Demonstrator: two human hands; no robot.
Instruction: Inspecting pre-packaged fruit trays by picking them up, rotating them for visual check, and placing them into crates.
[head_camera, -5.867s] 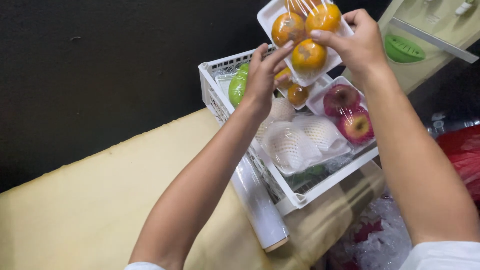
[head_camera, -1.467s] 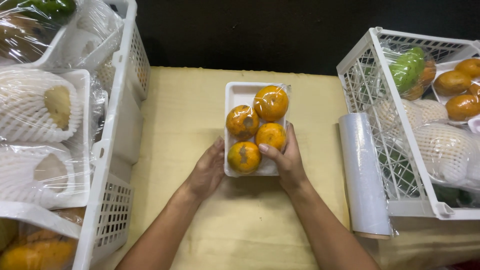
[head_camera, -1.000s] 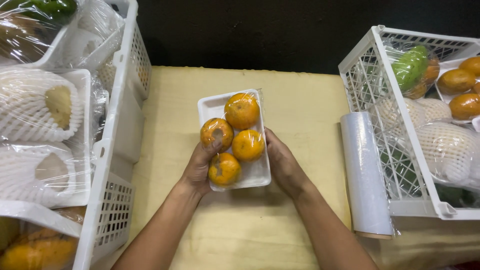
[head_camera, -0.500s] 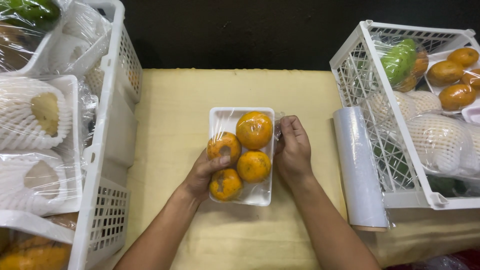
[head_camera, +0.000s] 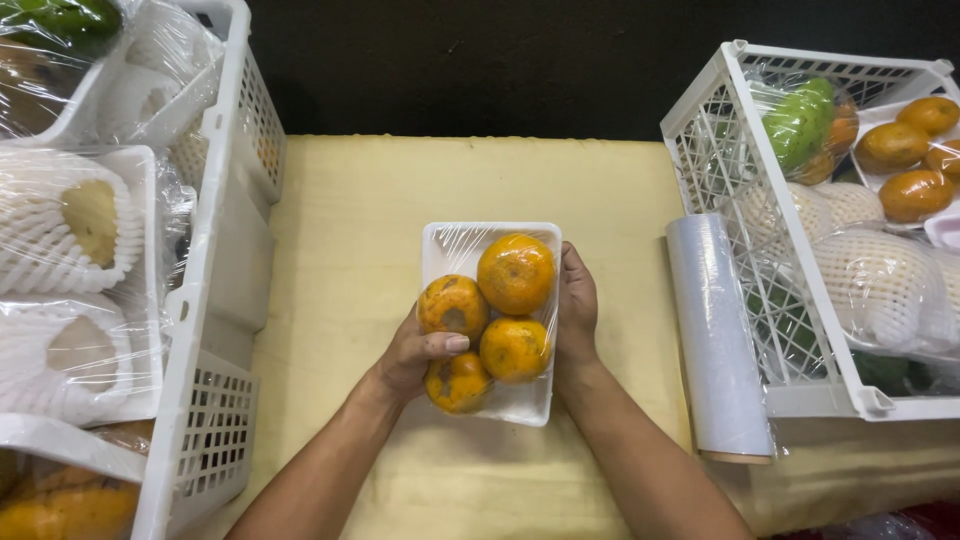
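Looking down, I see a pale yellow bench (head_camera: 350, 250) stretching between two white plastic crates. The crate on my left (head_camera: 215, 300) holds wrapped trays of fruit in white foam netting. The crate on my right (head_camera: 740, 230) holds more netted fruit, a green fruit and a tray of brown-orange fruit. Just beside that right crate, a roll of clear cling film (head_camera: 718, 335) lies on the bench.

In the middle of the bench sits a white foam tray (head_camera: 440, 245) carrying four oranges (head_camera: 515, 272), with clear film stretched over the top. My left hand (head_camera: 415, 355) curls around the tray's left side, thumb pressed on the film over the fruit, the grip closed on the tray. My right hand (head_camera: 577, 310) lies flat along the tray's right edge, fingers straight and pressing inward, not clenched.

As I judge it, the top of this tray is already covered. What seems left is smoothing and tucking the film at the sides and underneath, which I cannot see. The right crate's brown-orange fruit looks unwrapped.
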